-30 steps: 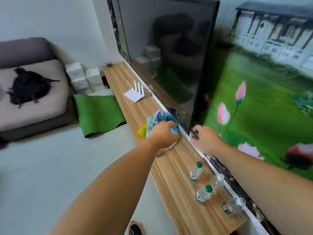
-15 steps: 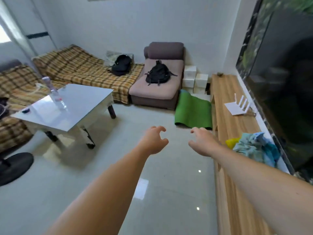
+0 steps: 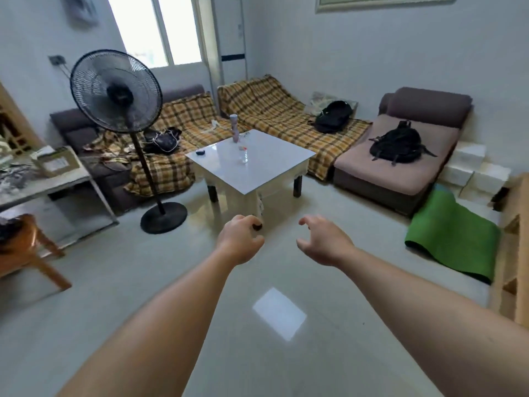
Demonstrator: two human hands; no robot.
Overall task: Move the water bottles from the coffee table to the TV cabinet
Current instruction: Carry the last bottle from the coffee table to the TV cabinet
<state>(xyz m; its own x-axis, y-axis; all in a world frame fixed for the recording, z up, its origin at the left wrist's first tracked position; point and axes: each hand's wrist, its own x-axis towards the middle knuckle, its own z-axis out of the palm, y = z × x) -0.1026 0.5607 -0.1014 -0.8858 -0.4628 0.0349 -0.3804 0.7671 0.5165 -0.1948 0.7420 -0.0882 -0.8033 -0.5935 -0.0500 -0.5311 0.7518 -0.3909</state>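
Pale glossy floor tiles spread between the camera and a white coffee table (image 3: 274, 167), which stands in the middle of the room with plaid-covered sofas behind it and a black standing fan (image 3: 116, 90) to its left. A small clear water bottle (image 3: 244, 155) stands upright near the middle of the table. A taller pinkish bottle (image 3: 234, 128) stands upright at the far edge, just behind it. A small dark object (image 3: 201, 152) lies towards the table's left side; what it is cannot be made out.

Both arms reach forward over the floor, well short of the table. The left hand (image 3: 242, 239) has its fingers loosely curled under and holds nothing. The right hand (image 3: 323, 242) is spread in a loose claw, also empty.

The clear bottle lies far ahead and almost straight beyond the left hand, while the right hand sits off to the right of that line. So the left hand looks the better placed of the two to take it, from the side, around its upright body. The wooden TV cabinet (image 3: 519, 253) shows only at the right edge, beside a green mat (image 3: 449, 236), so a carried bottle would have to travel rightwards.
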